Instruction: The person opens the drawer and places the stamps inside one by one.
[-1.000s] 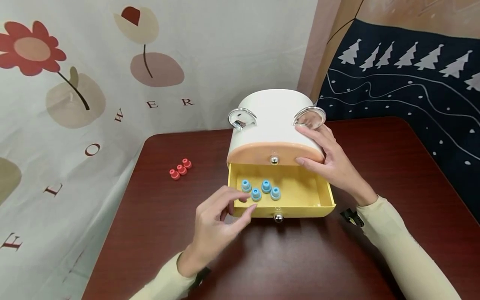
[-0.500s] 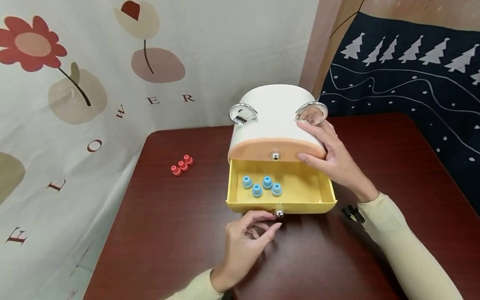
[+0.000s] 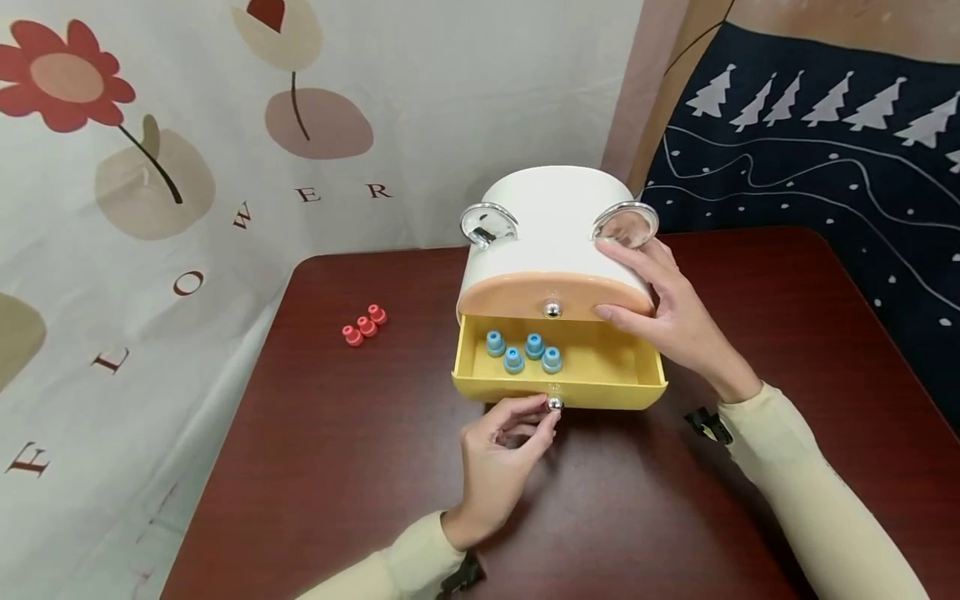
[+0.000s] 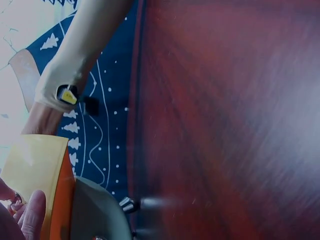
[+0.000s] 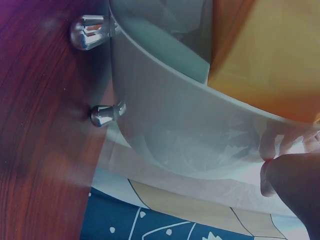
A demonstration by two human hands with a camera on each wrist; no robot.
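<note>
A white mini drawer cabinet (image 3: 555, 196) with round silver ears stands on the table, its upper peach drawer (image 3: 510, 296) closed and its lower yellow drawer (image 3: 600, 350) pulled out. Several small blue cone-shaped pieces (image 3: 534, 346) stand inside the yellow drawer, toward its left. My left hand (image 3: 498, 467) pinches the silver knob (image 3: 554, 402) on that drawer's front between thumb and forefinger. My right hand (image 3: 675, 312) holds the cabinet at its right side, thumb on the peach front and fingers over the white top. The right wrist view shows silver feet (image 5: 102, 115) under the cabinet.
Three red cone-shaped pieces (image 3: 366, 326) stand in a row on the dark red table (image 3: 315, 467), left of the cabinet. A flower-printed cloth (image 3: 427, 108) hangs behind, and a navy cloth with white trees (image 3: 810, 175) is at the right.
My left hand has come away from over the blue pieces, down to the knob, and taken hold of it. The yellow drawer has slid slightly inward. My right hand keeps its place.
</note>
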